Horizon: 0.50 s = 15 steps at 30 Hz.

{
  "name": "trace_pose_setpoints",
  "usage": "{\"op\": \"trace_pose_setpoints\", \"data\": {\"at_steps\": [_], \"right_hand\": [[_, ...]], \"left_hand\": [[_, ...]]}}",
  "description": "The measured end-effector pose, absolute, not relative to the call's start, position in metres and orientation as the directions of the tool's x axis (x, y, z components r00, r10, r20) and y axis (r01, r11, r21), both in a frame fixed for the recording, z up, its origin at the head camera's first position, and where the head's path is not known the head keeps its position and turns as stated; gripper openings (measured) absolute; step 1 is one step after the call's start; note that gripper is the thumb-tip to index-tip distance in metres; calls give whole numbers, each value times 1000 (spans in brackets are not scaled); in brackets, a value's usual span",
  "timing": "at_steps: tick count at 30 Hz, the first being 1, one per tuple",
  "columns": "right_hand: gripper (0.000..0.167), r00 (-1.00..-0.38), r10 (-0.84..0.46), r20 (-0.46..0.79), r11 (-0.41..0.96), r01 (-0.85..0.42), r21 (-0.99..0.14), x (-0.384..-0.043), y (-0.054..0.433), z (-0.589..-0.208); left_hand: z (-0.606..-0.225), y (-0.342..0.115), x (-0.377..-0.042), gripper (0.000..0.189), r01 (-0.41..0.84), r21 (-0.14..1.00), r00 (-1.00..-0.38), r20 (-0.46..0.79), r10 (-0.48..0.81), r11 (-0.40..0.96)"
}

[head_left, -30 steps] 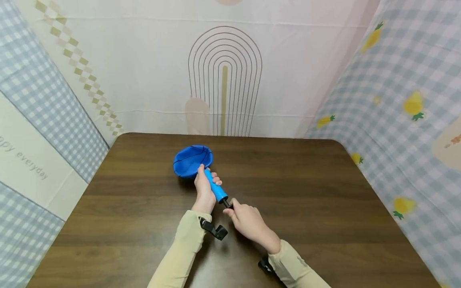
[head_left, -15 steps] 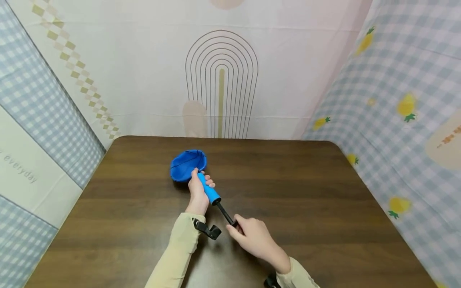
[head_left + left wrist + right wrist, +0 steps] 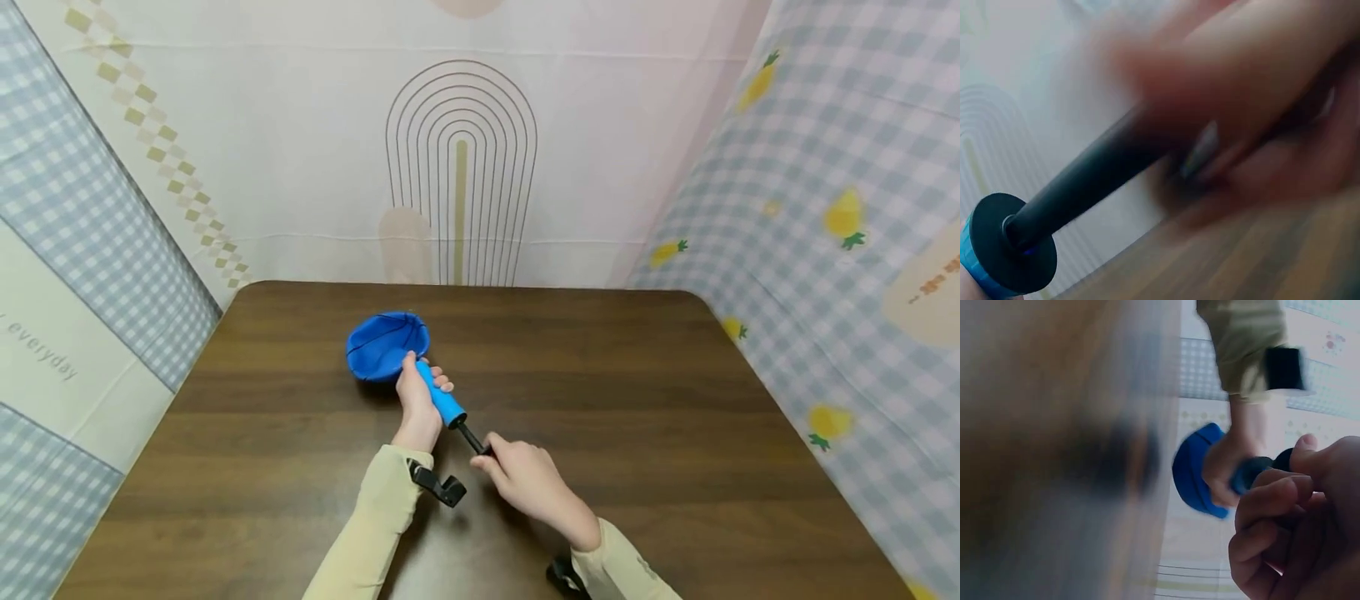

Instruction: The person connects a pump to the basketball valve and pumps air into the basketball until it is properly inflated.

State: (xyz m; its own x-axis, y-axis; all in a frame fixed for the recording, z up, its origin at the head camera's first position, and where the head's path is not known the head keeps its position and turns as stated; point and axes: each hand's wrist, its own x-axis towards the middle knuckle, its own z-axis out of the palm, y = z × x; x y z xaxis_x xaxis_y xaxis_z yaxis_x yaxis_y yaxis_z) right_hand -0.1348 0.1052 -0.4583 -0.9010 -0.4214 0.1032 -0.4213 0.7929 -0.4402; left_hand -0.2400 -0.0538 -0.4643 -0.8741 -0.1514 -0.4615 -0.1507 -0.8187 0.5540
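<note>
1. Blue pump [image 3: 443,403] is slanting above the brown table [image 3: 675,400], its black rod [image 3: 469,435] partly out
2. Left hand [image 3: 417,402] is curling round the pump, gripping it
3. Right hand [image 3: 529,478] is curling round the handle [image 3: 484,451] at the rod's end
4. Caved-in blue ball [image 3: 384,346] is sitting at the pump's far end, just beside the left hand

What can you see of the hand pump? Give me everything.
The hand pump has a bright blue cylindrical barrel, a flat, round black end cap and a smooth black rod standing partly out; it looks like plastic. It slants across the head view above the table, barrel end toward the blue ball. The barrel is in the grip of the left hand; the right hand holds the rod's outer end, mostly hidden. Whether the pump connects to the ball can't be seen.
</note>
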Motion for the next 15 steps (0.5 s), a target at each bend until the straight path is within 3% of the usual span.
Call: {"op": "trace_pose_setpoints", "data": {"at_steps": [6, 15], "right_hand": [[30, -895, -429, 123, 781, -436, -446, -149, 94, -462], [32, -898, -404, 172, 765, -435, -476, -137, 100, -461]], "left_hand": [[-459, -46, -234, 28, -176, 603, -902, -415, -117, -778], [-459, -43, -237, 28, -227, 562, -905, -424, -42, -795]]}}
